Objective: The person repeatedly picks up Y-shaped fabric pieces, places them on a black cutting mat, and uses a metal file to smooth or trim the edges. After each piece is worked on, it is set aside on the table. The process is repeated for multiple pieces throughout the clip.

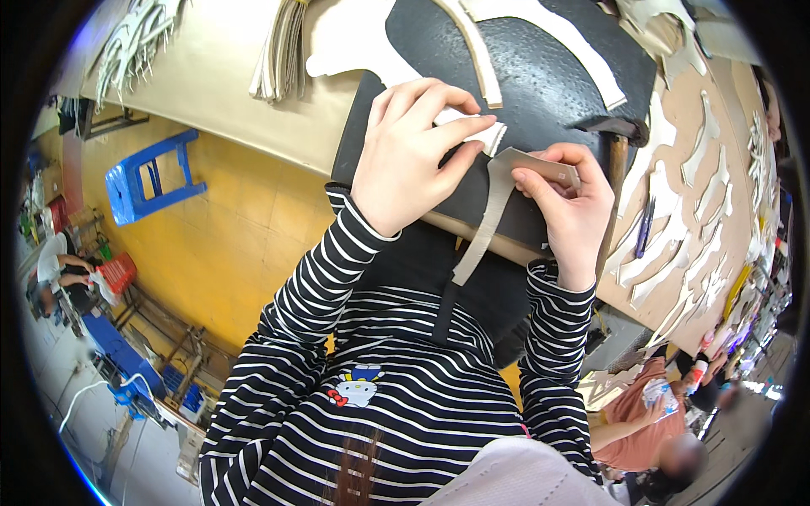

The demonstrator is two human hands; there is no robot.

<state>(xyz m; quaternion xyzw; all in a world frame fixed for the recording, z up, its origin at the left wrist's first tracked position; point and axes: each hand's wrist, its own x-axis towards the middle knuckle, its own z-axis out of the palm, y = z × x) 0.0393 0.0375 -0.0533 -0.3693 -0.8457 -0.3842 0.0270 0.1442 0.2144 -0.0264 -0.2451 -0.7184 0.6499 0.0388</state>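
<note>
My right hand (569,190) pinches a curved grey-beige strip (489,223), which looks like leather or lining. One end of it is folded over at the fingers, and the long tail hangs down past the table edge toward my lap. My left hand (413,152) is closed on a white strip piece (494,135), thumb and fingertips at its end close to the grey strip. Under both hands lies a black work slab (540,93). A hammer (620,139) with a dark head and wooden handle rests beside my right hand.
White curved pieces (561,42) and a narrow beige strip (477,55) lie on the slab. Cut pieces and a purple pen (645,226) cover the right table. Strip bundles (283,51) sit at left. A blue stool (156,177) is on the yellow floor; other people work nearby.
</note>
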